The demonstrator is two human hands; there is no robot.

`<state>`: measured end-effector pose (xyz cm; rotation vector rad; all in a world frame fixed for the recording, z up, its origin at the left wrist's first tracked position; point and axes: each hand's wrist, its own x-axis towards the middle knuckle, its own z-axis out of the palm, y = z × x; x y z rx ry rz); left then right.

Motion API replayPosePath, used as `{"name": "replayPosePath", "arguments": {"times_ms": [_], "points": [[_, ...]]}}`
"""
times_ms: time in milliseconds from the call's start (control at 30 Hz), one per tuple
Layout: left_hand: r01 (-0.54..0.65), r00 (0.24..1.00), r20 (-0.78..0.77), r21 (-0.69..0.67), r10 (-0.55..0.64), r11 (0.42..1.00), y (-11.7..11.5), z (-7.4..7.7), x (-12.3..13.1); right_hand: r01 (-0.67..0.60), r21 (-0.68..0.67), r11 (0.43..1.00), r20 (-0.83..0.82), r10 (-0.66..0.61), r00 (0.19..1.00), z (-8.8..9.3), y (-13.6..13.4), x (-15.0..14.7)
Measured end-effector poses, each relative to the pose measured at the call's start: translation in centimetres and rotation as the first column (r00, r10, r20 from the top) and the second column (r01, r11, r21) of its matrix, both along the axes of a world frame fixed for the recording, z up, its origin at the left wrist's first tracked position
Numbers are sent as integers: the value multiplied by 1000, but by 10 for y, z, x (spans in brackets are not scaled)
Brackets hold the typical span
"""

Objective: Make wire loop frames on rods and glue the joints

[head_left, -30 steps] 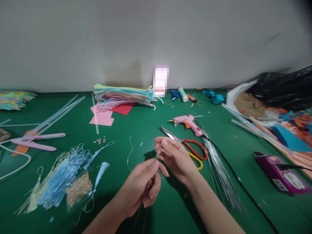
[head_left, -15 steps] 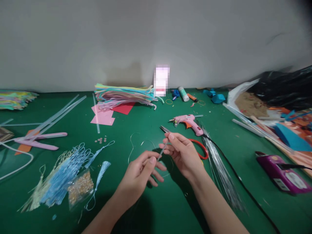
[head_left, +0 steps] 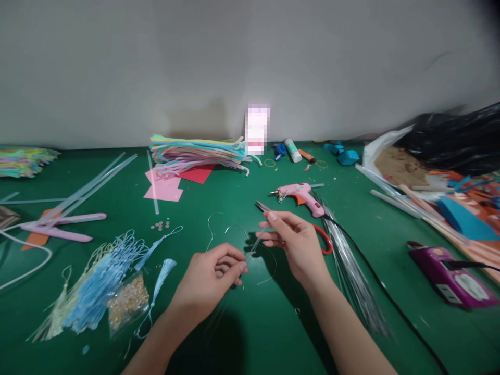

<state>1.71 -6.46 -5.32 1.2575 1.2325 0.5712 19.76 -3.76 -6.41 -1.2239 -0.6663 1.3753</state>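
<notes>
My left hand [head_left: 213,276] pinches the lower end of some thin silvery wire [head_left: 255,242] between thumb and fingers. The wire slants up to my right hand [head_left: 295,242], whose thumb and forefinger are closed on its upper end. Beneath my right hand lie scissors with a red handle [head_left: 325,240], their tips poking out past the fingers and the rest hidden. Loose curved pieces of wire [head_left: 211,229] rest on the green table [head_left: 250,338] around the hands. A bundle of straight silvery wires [head_left: 351,271] lies right of my right hand.
A pink glue gun [head_left: 300,197] lies behind my right hand, its black cord running right. Pipe cleaners [head_left: 199,153] are heaped by the wall beside a blurred bright screen [head_left: 257,127]. Blue tassels [head_left: 97,284] and a bag of gold bits [head_left: 128,302] lie left; a purple power box [head_left: 449,276] sits right.
My left hand has moved slightly down and left, and its spread fingers have curled in to a pinch. More wire shows between the hands. My right hand has barely moved.
</notes>
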Motion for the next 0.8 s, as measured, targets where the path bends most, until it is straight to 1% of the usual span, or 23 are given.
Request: {"name": "replayPosePath", "arguments": {"times_ms": [133,200,333,433,533,600,633,667,700,733,800], "points": [[35,994,-108,159,-18,987,-1,0,1,0,-16,1000,13,0,1000,-1,0,1],[83,986,-158,227,-48,970,-2,1,0,-3,-19,1000,9,3,1000,-1,0,1],[197,962,-246,314,-121,929,-5,-2,-4,-12,-23,1000,11,13,1000,-2,1,1],[290,931,-329,403,-159,868,-7,-5,-7,1,-36,999,15,-1,1000,-3,2,1],[393,896,-394,491,-204,778,-9,-6,-9,9,-44,999,-3,-9,1000,-3,3,2],[429,887,-405,539,-224,725,-9,-6,-8,8,-49,999,-25,-9,1000,-3,3,3],[427,890,-398,558,-222,712,-9,-6,-7,11,-55,998,-41,-14,999,-2,4,4],[411,899,-383,571,-212,710,-8,-6,-7,17,-64,998,-62,-21,998,-2,4,4],[380,912,-361,575,-192,725,-8,-5,-6,25,-76,997,-86,-32,996,-2,5,5],[339,928,-334,565,-167,753,-8,-4,-5,34,-89,995,-112,-44,993,-1,5,6],[233,958,-269,512,-104,827,-8,-2,-4,53,-111,992,-162,-71,984,-1,6,7]]}}
